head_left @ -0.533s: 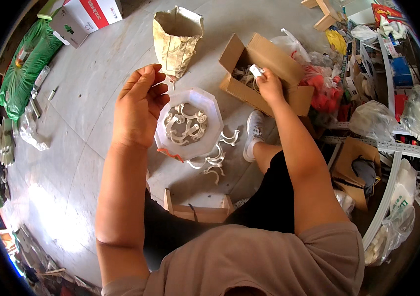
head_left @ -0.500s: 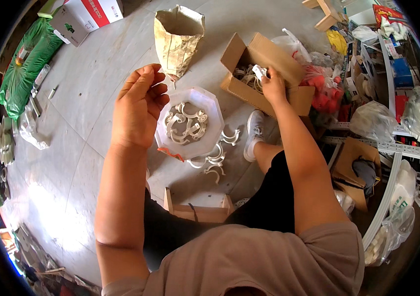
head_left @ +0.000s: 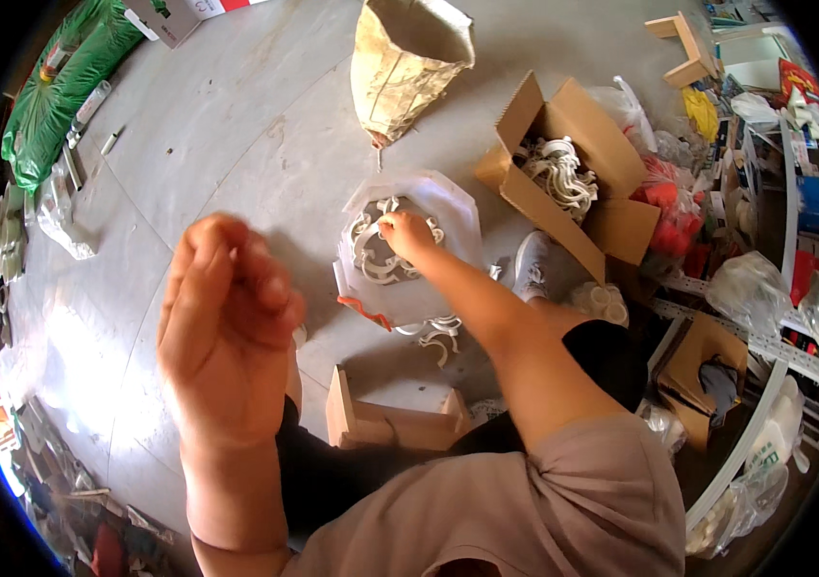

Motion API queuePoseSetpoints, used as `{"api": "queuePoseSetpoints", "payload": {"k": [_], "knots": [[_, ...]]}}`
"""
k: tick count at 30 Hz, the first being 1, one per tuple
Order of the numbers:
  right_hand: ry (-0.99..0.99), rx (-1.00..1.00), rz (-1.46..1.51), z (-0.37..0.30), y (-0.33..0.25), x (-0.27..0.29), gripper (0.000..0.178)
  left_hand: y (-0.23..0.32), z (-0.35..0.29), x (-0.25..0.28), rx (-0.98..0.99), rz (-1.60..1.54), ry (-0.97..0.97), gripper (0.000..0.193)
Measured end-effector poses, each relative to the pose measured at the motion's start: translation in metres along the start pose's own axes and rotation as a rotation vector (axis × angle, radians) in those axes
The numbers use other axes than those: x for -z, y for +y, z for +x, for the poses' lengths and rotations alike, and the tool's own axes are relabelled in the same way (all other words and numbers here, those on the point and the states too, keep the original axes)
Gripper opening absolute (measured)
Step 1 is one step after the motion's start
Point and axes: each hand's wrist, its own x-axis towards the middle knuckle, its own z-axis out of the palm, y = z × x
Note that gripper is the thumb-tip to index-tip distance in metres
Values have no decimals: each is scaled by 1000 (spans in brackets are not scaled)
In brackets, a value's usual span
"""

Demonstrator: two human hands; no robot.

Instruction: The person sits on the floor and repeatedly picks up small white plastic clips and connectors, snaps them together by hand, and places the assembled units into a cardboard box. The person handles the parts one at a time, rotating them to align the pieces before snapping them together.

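Observation:
My right hand (head_left: 408, 234) is down in a translucent octagonal tub (head_left: 462, 226), its fingers closed at a white curved pipe clip (head_left: 371, 252); the fingertips are partly hidden. More such clips lie around it in the tub. My left hand (head_left: 227, 317) is held up at the left, away from the tub and nearer the camera. Its fingers are bent and smeared by motion, so I cannot see whether anything is between them. Right of the tub, an open cardboard box (head_left: 554, 219) holds a heap of white clips (head_left: 563, 173).
A worn, open-topped sack (head_left: 395, 91) stands beyond the tub. Loose clips (head_left: 440, 337) lie on the floor before it, near a small wooden stool (head_left: 395, 423). Shelves with plastic bags (head_left: 751, 288) line the right; a green bag (head_left: 49, 115) lies far left.
My right hand has left the cardboard box, where it held a white piece, and moved left into the tub. My left hand has come lower and closer. The whole view has shifted.

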Motion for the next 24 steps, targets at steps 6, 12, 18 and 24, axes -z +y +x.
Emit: {"api": "queuePoseSetpoints", "payload": {"k": [6, 12, 18, 24], "knots": [[131, -21, -243, 46, 16, -64, 16, 16, 4, 17, -21, -18, 43, 17], [-304, -316, -171, 58, 15, -59, 18, 28, 14, 20, -4, -86, 109, 16], [-252, -496, -236, 65, -14, -49, 21, 33, 23, 20, 103, -79, 2, 15], [-142, -635, -205, 64, -14, -70, 16, 29, 21, 19, 145, -101, 38, 14]]}}
